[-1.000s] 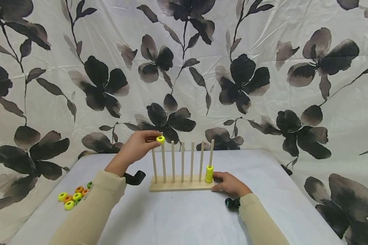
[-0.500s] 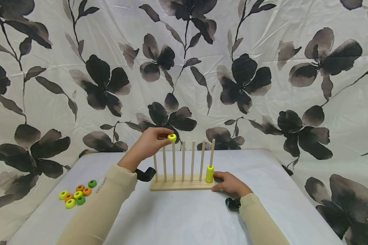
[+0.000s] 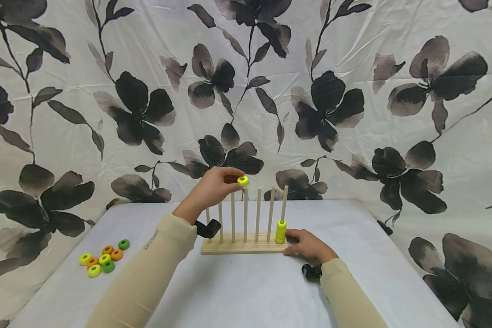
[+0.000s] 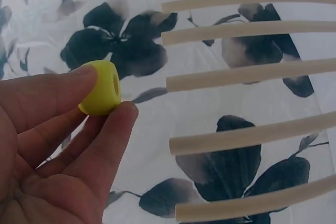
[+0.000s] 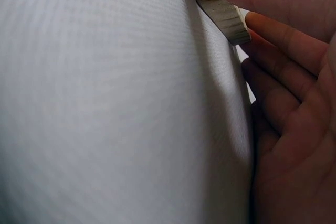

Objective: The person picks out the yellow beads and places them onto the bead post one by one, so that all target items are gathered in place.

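- Left hand, centre: thumb and fingertips pinch one yellow, round, holed bead just above the pegs.
- Pale wooden seven-peg rack, below centre; right hand grips its right end.
- Yellow bead stack, on rightmost peg.
- Loose yellow, orange, green beads, lower left.

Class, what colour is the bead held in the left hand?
Bright yellow; the left wrist view shows the bead best.

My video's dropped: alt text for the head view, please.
The left hand pinches a yellow bead above a wooden peg rack; the right hand holds the rack's right end, beside stacked yellow beads. Loose yellow, orange and green beads lie at left.
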### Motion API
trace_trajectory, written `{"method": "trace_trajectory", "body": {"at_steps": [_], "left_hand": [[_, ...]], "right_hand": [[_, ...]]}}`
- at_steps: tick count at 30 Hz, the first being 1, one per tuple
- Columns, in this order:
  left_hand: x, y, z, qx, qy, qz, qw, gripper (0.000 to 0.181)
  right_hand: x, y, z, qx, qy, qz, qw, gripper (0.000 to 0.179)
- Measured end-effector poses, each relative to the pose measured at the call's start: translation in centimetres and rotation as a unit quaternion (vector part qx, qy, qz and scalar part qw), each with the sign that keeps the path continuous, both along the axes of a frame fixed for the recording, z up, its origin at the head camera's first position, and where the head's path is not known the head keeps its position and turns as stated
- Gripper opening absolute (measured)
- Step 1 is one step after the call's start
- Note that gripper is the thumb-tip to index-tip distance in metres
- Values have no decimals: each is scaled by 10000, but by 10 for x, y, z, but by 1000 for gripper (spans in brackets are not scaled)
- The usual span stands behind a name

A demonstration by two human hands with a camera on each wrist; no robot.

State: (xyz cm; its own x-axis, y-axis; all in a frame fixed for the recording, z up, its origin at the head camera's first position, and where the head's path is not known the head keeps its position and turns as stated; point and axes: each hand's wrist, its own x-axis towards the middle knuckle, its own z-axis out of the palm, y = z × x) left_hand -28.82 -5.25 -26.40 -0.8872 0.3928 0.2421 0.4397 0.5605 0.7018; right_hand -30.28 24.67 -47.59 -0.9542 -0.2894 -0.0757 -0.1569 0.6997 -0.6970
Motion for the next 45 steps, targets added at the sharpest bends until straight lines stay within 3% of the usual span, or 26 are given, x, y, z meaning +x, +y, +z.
{"method": "trace_trajectory", "body": {"at_steps": [22,31,45], "left_hand": [[-13,48,2,-1,-39,-198,9998,38],[-15,65,1,-158,-76,-297,9994,38],[-18,89,0,-466,130,-449,9978,36]], "right_hand": [[0,0,0,-33,-71,-24,10000,73],[-1,1,0,-96,-120,-2,9999,73],[-1,0,0,-152,-229,-114,9996,72]]}}
